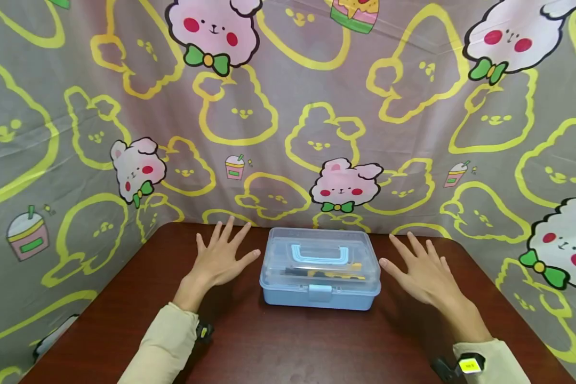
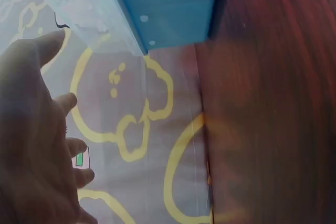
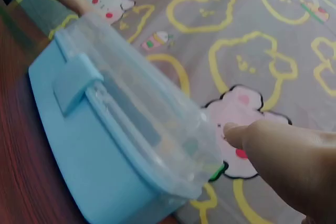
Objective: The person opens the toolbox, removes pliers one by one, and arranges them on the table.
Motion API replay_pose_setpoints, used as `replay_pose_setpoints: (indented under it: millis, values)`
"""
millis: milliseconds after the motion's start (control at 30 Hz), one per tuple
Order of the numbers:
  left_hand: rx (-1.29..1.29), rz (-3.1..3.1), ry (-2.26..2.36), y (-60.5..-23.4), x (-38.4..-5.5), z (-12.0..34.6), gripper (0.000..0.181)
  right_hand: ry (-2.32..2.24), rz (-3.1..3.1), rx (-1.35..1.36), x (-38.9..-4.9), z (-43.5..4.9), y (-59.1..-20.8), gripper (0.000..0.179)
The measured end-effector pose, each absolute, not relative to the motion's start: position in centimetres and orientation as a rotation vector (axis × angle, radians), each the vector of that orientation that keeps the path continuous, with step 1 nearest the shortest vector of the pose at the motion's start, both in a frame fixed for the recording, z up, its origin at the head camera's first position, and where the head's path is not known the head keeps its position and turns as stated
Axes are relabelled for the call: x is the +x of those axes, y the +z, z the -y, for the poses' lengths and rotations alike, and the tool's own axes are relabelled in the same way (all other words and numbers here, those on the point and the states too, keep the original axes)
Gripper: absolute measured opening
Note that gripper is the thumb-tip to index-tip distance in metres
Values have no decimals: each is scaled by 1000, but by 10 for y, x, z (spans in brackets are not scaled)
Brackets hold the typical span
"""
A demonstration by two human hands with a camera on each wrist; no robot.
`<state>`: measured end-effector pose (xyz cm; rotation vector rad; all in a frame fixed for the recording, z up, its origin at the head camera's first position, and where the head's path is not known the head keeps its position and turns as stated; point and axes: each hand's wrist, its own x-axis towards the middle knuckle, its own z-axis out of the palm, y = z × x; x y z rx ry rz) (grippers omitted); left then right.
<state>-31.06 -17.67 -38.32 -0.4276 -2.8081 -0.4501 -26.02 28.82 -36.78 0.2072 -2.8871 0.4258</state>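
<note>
A light-blue plastic storage box (image 1: 317,298) with a clear lid (image 1: 278,250) stands on the table in the head view, its front latch (image 1: 320,293) down over the rim. On the lid lies a blue carry handle (image 1: 320,260). Yellow and dark items show blurrily through the lid. My left hand (image 1: 219,260) hovers left of the box, fingers spread and holding nothing. To the right of it, my right hand (image 1: 424,272) is likewise spread, thumb pointing at the lid's side. The right wrist view shows the latch (image 3: 76,85) close up.
The dark red-brown wooden table (image 1: 278,346) reaches back to a grey curtain (image 1: 278,69) printed with rabbits and yellow outlines, which also encloses both sides. Each wrist wears a strapped device, one a small black unit with a yellow screen (image 1: 470,365) at the right sleeve.
</note>
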Motion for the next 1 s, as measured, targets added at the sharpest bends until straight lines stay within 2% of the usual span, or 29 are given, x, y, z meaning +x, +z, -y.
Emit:
replay_pose_setpoints:
  millis: [200, 400, 567, 733, 833, 1000]
  values:
    - [-538, 2679, -746, -380, -308, 168, 71, 515, 2747, 365, -250, -282, -355, 72]
    - [-781, 2493, -988, -381, -308, 151, 60, 629, 2435, 554, -235, -265, -359, 47]
    - [-1001, 2371, -1049, -384, -306, 140, 62, 772, 2200, 698, -222, -237, -371, 26]
    - [-1112, 2332, -1057, -389, -304, 131, 67, 1207, 2277, 682, -207, -205, -387, 13]
    - [-1132, 2328, -1062, -392, -305, 127, 70, 1588, 2406, 572, -202, -185, -397, 19]
    - [-1114, 2341, -1064, -399, -307, 126, 69, 2227, 2459, 310, -203, -162, -415, 41]
